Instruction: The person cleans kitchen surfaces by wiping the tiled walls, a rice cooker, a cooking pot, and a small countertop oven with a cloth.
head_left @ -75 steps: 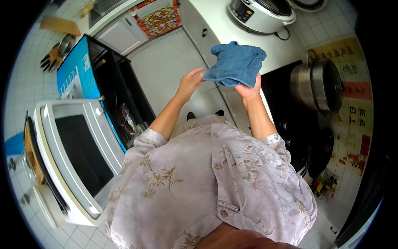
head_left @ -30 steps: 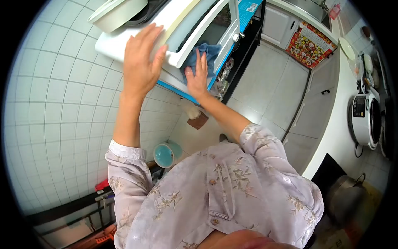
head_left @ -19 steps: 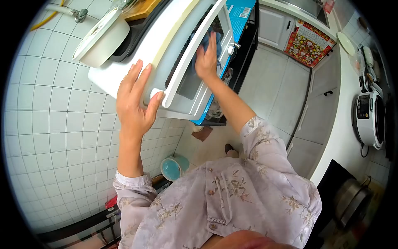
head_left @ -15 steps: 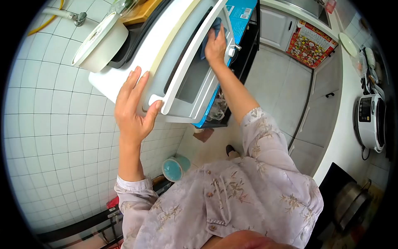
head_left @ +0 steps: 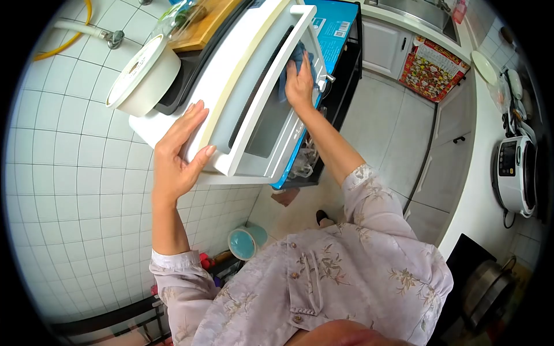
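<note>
A white countertop oven [head_left: 222, 124] with a dark glass door [head_left: 266, 130] and a long white handle [head_left: 271, 86] fills the upper middle. My left hand [head_left: 178, 155] rests on its near left corner, fingers spread over the top and thumb near the handle's end; it grips nothing. On the door front, beyond the handle, my right hand [head_left: 300, 89] presses a blue cloth [head_left: 303, 56] against the surface. Part of the cloth is hidden beneath the fingers.
A white lidded pot [head_left: 144, 75] and a wooden board [head_left: 210, 26] sit on the oven. Beneath it is a blue box [head_left: 332, 37] on a black rack [head_left: 341, 86]. A bucket [head_left: 243, 242] stands on the floor. At right, a counter [head_left: 470, 190] holds a cooker [head_left: 515, 173].
The oven appears lower in view. My left thumb has come off the handle's end onto the oven's edge. My right hand and the cloth have shifted slightly down the door.
</note>
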{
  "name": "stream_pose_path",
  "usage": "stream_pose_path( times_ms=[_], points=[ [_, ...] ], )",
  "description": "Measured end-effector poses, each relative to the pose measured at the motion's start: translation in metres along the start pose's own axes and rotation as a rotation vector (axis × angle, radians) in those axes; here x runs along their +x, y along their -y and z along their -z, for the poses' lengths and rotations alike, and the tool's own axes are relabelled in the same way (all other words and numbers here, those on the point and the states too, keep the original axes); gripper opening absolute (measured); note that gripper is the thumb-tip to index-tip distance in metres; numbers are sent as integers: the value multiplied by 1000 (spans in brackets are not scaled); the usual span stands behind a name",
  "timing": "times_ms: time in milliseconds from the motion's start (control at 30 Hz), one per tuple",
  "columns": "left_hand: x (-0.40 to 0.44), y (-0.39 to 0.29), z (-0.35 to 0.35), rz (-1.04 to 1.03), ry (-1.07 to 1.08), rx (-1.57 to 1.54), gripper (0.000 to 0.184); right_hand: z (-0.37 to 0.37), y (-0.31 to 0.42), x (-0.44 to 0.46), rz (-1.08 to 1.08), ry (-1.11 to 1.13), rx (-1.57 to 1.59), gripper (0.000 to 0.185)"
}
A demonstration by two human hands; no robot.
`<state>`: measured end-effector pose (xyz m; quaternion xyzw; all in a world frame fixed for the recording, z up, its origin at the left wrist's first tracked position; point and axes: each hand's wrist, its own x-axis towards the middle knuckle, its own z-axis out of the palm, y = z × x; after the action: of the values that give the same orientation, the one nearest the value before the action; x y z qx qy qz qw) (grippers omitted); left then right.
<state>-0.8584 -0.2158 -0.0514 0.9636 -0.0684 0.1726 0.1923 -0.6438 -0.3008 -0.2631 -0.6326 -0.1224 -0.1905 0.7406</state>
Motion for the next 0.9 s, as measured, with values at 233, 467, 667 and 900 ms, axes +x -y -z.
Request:
stream_pose_path(
  times_ms=[233, 467, 667, 900],
  points=[
    [9, 12, -1, 27, 1, -185, 41, 12, -70, 24, -159, -51, -41, 46],
    [7, 12, -1, 38, -3, -158, 41, 6, -57, 36, 120, -134, -73, 45],
    [6, 13, -1, 49, 6, -141, 44, 12, -45, 83, 123, -131, -56, 38],
    [8, 14, -1, 30, -4, -136, 44, 20, -98, 63, -165, -155, -167, 31]
  ],
)
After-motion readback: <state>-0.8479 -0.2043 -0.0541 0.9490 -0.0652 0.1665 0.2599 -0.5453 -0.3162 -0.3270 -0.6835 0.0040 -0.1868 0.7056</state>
